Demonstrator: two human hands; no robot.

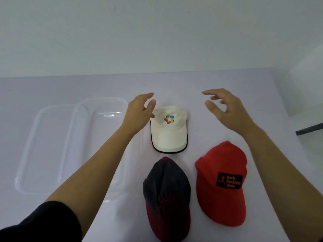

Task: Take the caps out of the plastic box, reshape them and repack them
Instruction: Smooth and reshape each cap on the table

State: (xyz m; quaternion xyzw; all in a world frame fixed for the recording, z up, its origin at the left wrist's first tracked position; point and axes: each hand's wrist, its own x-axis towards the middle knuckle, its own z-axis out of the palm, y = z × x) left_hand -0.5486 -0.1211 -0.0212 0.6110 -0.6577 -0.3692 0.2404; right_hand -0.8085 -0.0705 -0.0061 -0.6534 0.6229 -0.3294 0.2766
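Note:
A white cap (168, 133) with a coloured logo and a dark-edged brim lies on the table (209, 81), brim toward me. My left hand (138, 114) hovers at its left side with fingers relaxed, holding nothing. To the cap's right, my right hand (227, 109) hangs in the air with loosely spread fingers, also holding nothing. Nearer me lie a dark navy cap with a red brim (166, 193) and a red cap (222, 184) with a black patch. The clear plastic box (97, 109) sits on the left, partly behind my left forearm.
A clear lid or second tray (31, 130) overlaps the box on its left. A pale wall rises behind the table. A white object (305, 95) and a dark edge (309, 129) stand at the far right.

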